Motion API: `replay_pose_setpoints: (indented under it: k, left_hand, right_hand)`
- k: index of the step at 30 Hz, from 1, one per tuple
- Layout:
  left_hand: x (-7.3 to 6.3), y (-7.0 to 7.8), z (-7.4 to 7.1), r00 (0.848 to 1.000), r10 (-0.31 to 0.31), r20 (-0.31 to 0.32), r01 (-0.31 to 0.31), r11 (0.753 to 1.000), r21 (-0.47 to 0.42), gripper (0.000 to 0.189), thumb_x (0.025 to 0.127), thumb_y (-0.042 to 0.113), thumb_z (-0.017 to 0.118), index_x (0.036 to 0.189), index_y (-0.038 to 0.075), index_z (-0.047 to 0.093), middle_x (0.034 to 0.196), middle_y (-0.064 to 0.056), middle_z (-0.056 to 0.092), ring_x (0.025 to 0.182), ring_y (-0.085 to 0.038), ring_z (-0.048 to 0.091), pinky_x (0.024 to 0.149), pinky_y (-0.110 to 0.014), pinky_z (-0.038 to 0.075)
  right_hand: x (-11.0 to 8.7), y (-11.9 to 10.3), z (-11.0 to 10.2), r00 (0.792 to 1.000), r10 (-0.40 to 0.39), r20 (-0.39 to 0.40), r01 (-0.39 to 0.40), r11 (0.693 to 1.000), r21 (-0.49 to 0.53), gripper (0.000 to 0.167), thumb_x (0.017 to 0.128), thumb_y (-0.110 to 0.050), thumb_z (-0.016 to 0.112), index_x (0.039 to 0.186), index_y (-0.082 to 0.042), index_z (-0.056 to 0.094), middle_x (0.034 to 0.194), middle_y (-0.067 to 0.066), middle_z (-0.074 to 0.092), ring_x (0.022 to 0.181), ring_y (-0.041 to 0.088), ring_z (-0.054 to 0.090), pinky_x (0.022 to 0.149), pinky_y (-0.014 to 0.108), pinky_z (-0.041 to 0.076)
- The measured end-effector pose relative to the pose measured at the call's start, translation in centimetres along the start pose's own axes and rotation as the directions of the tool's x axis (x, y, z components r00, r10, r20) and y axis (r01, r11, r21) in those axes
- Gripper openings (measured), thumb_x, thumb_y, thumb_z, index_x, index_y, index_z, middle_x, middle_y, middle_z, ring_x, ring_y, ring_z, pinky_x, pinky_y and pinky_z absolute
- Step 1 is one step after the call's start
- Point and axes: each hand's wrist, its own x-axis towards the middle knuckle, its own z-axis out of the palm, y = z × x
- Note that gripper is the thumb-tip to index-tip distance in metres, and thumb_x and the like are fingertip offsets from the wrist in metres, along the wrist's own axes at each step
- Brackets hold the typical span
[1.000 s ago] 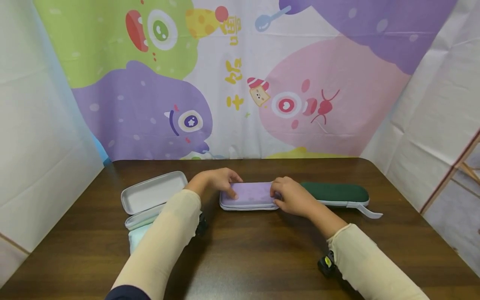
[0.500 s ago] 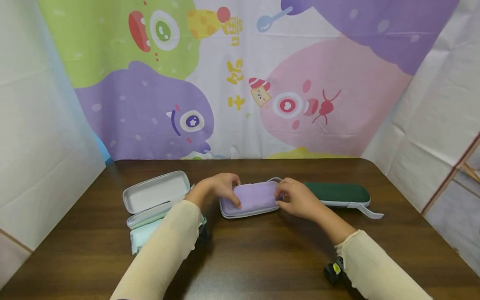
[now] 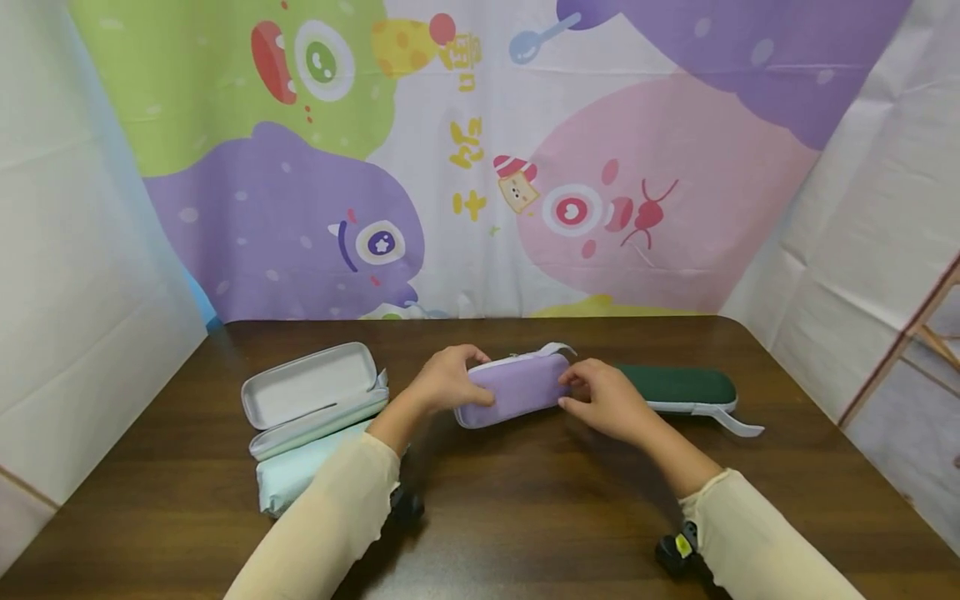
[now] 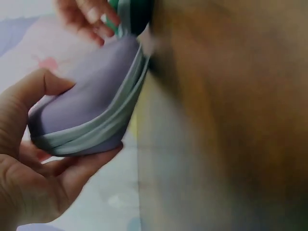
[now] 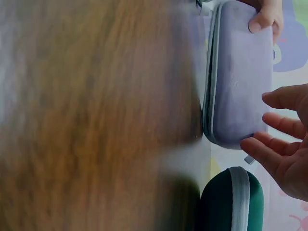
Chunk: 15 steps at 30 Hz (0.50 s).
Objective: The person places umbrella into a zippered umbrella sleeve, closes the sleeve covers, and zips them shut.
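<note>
A lavender zip case [image 3: 521,390] with a pale zipper band and wrist strap is tipped up on its edge, front face toward me. My left hand [image 3: 444,385] grips its left end. In the left wrist view, the thumb lies on one face of the lavender case [image 4: 86,103] and the fingers reach round the opposite side. My right hand [image 3: 609,398] is at the other end. The right wrist view has the right hand [image 5: 288,149] with spread, gently bent fingers, fingertips right at the edge of the lavender case [image 5: 243,77].
A dark green zip case [image 3: 678,385] with a grey strap lies just right of my right hand. On the left, a grey-lined case [image 3: 311,387] stands unzipped with its lid raised. A pale mint pouch [image 3: 300,468] lies before it, partly behind my left forearm.
The lavender case has gone from lying flat to tilted up on its edge, its left end gripped by my left hand. My right hand's fingers have loosened from its right end.
</note>
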Motion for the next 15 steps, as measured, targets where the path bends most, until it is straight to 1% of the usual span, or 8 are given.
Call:
replay_pose_setpoints:
  k: [3,5,7,9,10,11,13,15]
  left_hand:
    - [-0.5,0.4,0.9,0.989,0.094,-0.118,-0.078,0.988,0.132,0.048,0.063,0.019,0.082,0.108,0.009,0.067,0.093,-0.003,0.066,0.082,-0.02,0.057,0.073,-0.034,0.049]
    - [-0.8,0.7,1.5,0.97,0.169,-0.175,-0.131,0.97,0.205,0.047,0.064,0.02,0.081,0.108,0.009,0.068,0.091,-0.003,0.067,0.08,-0.02,0.059,0.071,-0.035,0.05]
    - [-1.1,0.8,2.1,0.942,0.248,-0.226,-0.18,0.942,0.283,0.046,0.065,0.021,0.08,0.107,0.008,0.068,0.091,-0.005,0.066,0.078,-0.02,0.06,0.069,-0.036,0.05]
    - [-1.3,1.0,2.6,0.904,0.33,-0.273,-0.228,0.91,0.347,0.046,0.065,0.02,0.081,0.106,0.007,0.068,0.091,-0.007,0.065,0.076,-0.02,0.06,0.068,-0.037,0.051]
    - [-1.4,1.1,2.8,0.883,0.367,-0.293,-0.248,0.894,0.372,0.045,0.064,0.02,0.081,0.106,0.006,0.067,0.091,-0.008,0.065,0.075,-0.02,0.061,0.067,-0.037,0.051]
    - [-1.5,1.2,2.9,0.862,0.402,-0.31,-0.267,0.879,0.396,0.046,0.064,0.019,0.082,0.105,0.006,0.067,0.09,-0.008,0.064,0.074,-0.021,0.061,0.067,-0.037,0.052]
    - [-1.6,1.6,3.0,0.825,0.455,-0.335,-0.295,0.852,0.432,0.046,0.063,0.017,0.082,0.104,0.006,0.066,0.089,-0.008,0.063,0.073,-0.021,0.06,0.067,-0.036,0.052]
    - [-1.7,2.0,3.1,0.785,0.507,-0.356,-0.32,0.824,0.468,0.047,0.062,0.016,0.083,0.104,0.006,0.066,0.088,-0.007,0.063,0.073,-0.021,0.06,0.067,-0.036,0.051]
  right_hand:
    - [0.0,0.0,0.0,0.995,0.1,0.017,-0.101,0.993,0.064,0.024,0.087,-0.016,0.072,0.107,-0.002,0.067,0.104,0.011,0.066,0.097,0.03,0.064,0.083,0.045,0.053]
    - [0.0,-0.2,0.2,0.986,0.164,0.023,-0.165,0.98,0.108,0.025,0.088,-0.018,0.072,0.108,-0.003,0.067,0.102,0.01,0.068,0.095,0.027,0.064,0.082,0.043,0.052]
    - [0.1,-0.4,0.3,0.973,0.227,0.035,-0.23,0.956,0.18,0.026,0.089,-0.019,0.071,0.109,-0.003,0.067,0.1,0.008,0.068,0.092,0.024,0.063,0.081,0.041,0.052]
    - [0.1,-0.7,0.5,0.955,0.29,0.064,-0.296,0.906,0.302,0.027,0.089,-0.017,0.07,0.11,0.0,0.065,0.1,0.01,0.068,0.092,0.026,0.064,0.081,0.041,0.053]
    - [0.2,-0.8,0.7,0.944,0.318,0.084,-0.325,0.866,0.38,0.028,0.09,-0.015,0.069,0.111,0.003,0.064,0.102,0.013,0.067,0.093,0.027,0.064,0.081,0.04,0.054]
    - [0.3,-1.0,0.8,0.932,0.346,0.11,-0.357,0.813,0.459,0.029,0.091,-0.014,0.067,0.112,0.006,0.062,0.105,0.017,0.066,0.094,0.03,0.064,0.082,0.04,0.055]
    - [0.4,-1.2,1.1,0.907,0.387,0.165,-0.401,0.676,0.618,0.035,0.093,-0.011,0.064,0.117,0.013,0.056,0.112,0.026,0.061,0.097,0.033,0.065,0.084,0.038,0.055]
    - [0.6,-1.4,1.2,0.891,0.406,0.205,-0.41,0.522,0.748,0.038,0.095,-0.01,0.061,0.119,0.016,0.05,0.115,0.029,0.057,0.097,0.03,0.065,0.085,0.036,0.055]
